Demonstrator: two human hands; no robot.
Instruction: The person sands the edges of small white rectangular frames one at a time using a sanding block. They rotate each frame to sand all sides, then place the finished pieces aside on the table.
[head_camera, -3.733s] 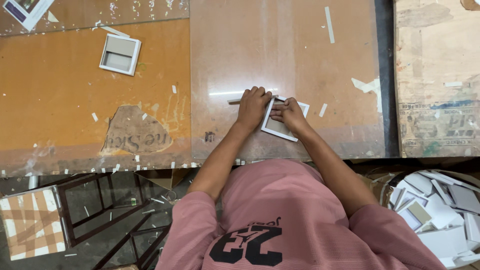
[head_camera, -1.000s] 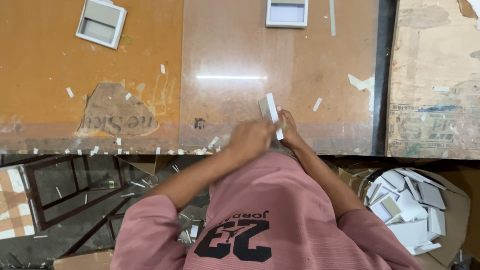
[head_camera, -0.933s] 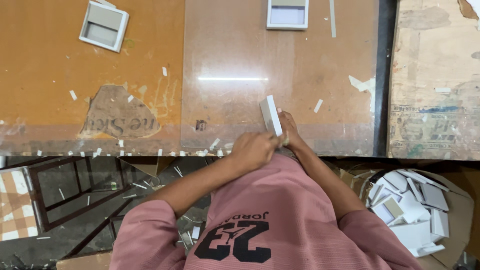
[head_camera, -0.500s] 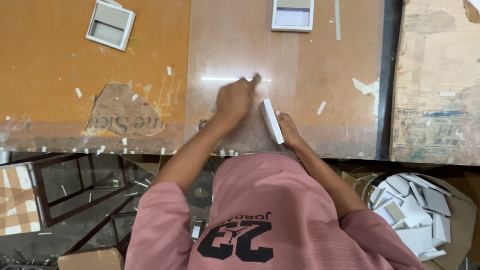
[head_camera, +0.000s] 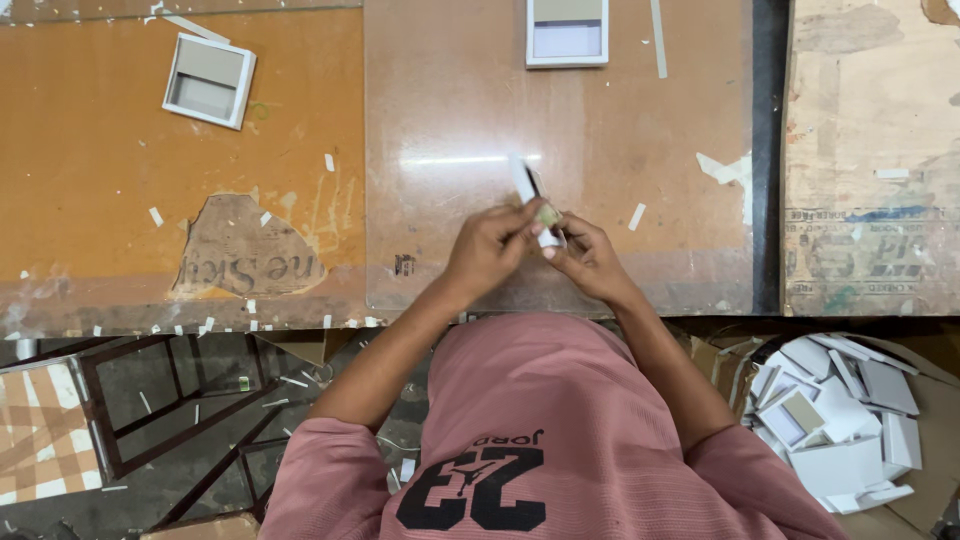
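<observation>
Head view: worn orange-brown counter (head_camera: 300, 120) w/ scratched clear sheet over its middle part, paper scraps scattered across, bare patch in the orange top at approx 9 o'clock. Raw cardboard-coloured board (head_camera: 870, 150) lies along the 3 o'clock side.

Both hands meet near centre, just above the counter's near edge. Left hand (head_camera: 490, 245) is closed, fingertips pinching the lower end of a small white frame piece (head_camera: 527, 185), which stands on edge and points toward 12 o'clock. Right hand (head_camera: 590, 255) is curled against it from the 3 o'clock side, fingers touching the same lower end; a small tan bit shows between the two hands, can't tell what it is.

At 12 o'clock, well apart, a white square frame (head_camera: 567, 35) lies flat. Another white square frame (head_camera: 208, 80) sits at approx 10 o'clock, tilted.

At 4 o'clock, below the counter, a cardboard box (head_camera: 905, 355) holds a heap of white pieces. Dark metal frame at 8 o'clock on the floor.
</observation>
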